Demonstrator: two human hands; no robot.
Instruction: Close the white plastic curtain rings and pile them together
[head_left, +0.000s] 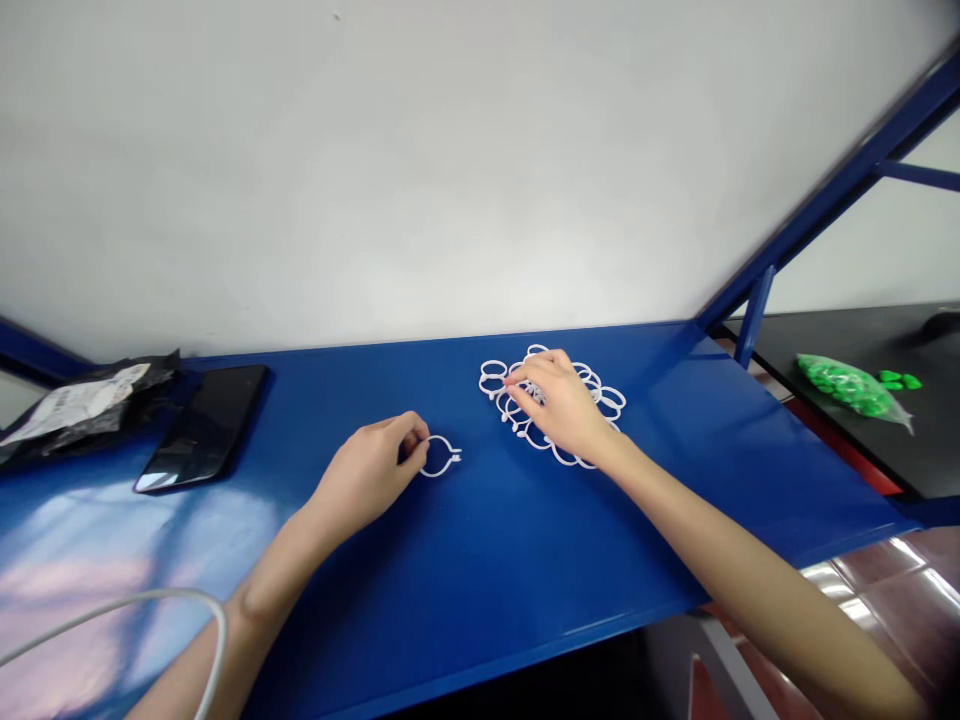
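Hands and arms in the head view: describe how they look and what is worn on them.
Both are bare. The left hand and right hand wear no gloves, rings or watch that can be seen. Both forearms are uncovered as far as the picture's edge: no sleeves, bands or markings show. The fingers are slim, with short nails where visible.
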